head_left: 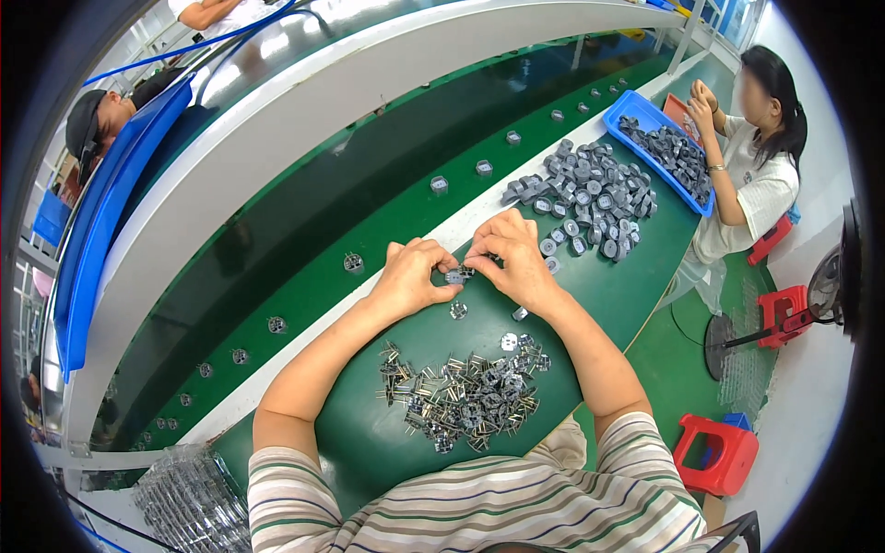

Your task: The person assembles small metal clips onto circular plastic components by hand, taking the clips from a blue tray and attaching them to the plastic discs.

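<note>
- Pinching a small grey component (454, 276) with the left hand (406, 279), above the green table (604, 297).
- Showing, nearer the torso, a heap of pinned metal parts (472, 398).
- Pinching the component's right edge with the right hand (516, 261).
- Showing, farther right, piled grey caps (595, 195) just beside a blue tray (636, 104) of dark grey pieces.

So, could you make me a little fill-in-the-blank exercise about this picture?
The left hand and right hand meet at a small part over a table coloured ____.
The pile of grey caps lies further to the picture's ____ than the heap of pronged parts.
The tray holding dark grey pieces is coloured ____.
The person's shirt is patterned with ____.

Missing words: green; right; blue; stripes.
</note>
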### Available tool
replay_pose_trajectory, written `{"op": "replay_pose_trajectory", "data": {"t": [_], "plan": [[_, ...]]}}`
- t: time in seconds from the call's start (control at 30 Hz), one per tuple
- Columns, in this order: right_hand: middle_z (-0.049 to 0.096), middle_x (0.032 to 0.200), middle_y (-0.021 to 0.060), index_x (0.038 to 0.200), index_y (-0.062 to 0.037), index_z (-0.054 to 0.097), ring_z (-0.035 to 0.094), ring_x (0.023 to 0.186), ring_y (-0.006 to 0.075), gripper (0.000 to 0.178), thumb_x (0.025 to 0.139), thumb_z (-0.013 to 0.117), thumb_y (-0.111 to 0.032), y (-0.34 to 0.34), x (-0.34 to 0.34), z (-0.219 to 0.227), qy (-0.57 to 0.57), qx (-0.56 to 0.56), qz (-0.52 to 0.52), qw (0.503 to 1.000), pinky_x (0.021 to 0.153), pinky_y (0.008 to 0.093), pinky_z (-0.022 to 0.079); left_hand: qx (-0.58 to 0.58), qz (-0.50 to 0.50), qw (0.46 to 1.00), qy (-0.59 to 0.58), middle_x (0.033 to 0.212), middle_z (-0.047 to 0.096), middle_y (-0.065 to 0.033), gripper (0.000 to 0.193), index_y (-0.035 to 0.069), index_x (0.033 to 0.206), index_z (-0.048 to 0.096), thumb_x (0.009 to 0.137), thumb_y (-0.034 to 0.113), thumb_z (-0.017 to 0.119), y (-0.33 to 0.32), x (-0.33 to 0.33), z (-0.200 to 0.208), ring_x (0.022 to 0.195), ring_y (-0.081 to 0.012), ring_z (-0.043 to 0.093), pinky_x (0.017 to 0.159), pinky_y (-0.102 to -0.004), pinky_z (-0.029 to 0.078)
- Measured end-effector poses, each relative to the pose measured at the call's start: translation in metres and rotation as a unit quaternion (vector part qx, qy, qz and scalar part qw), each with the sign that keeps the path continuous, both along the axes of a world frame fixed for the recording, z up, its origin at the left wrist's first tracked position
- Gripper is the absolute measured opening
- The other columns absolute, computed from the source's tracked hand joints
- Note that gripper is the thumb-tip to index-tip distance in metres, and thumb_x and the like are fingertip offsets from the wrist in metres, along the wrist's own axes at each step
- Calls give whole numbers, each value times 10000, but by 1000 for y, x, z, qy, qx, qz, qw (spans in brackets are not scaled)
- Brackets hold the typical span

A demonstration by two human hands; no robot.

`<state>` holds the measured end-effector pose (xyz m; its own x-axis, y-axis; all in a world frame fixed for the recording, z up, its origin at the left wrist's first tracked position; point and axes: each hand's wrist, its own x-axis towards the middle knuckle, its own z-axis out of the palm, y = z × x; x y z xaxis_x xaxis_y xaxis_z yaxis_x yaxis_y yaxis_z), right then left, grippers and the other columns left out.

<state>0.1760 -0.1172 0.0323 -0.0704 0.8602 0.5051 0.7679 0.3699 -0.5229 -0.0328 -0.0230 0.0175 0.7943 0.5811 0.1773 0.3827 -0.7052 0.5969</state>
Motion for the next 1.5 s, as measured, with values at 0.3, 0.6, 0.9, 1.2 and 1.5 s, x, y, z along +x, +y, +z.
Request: {"op": "replay_pose_trajectory", "data": {"t": [0.3,0.6,0.9,1.2,1.5], "plan": [[644,1011,-1,879,-83,751,548,1086,220,141,776,834,-130,4,-9,-7,-67,21,18,997,953,419,359,-7,2,1000,6,908,672,-25,349,86,950,703,728,262,907,-5,4,-5,939,-214,623,902,-383,384],[648,987,-2,859,-89,741,572,1061,213,167,741,853,-124,4,-16,-3,-161,53,7,985,936,432,370,-14,10,1000,11,904,691,-24,350,88,954,711,715,247,912,-5,5,-2,957,-214,635,915,-382,390],[677,1021,52,1097,-100,695,614,1063,263,343,795,831,-192,-28,36,45,-94,-230,139,959,899,418,462,70,60,996,0,919,724,-35,231,112,915,788,756,274,833,20,-12,13,980,-228,647,920,-419,382],[682,986,142,1019,15,743,688,915,326,169,861,758,-42,-17,20,9,-58,-184,126,973,842,414,556,68,179,972,135,1002,708,-74,305,77,1027,776,793,249,869,63,-44,6,1041,-259,622,926,-465,385],[655,958,117,969,-26,755,677,941,337,126,891,763,-125,-6,-11,11,52,-117,43,991,839,428,551,100,69,992,38,1095,623,-52,333,133,1168,717,855,180,822,25,-27,30,1101,-256,560,957,-435,345]]}}
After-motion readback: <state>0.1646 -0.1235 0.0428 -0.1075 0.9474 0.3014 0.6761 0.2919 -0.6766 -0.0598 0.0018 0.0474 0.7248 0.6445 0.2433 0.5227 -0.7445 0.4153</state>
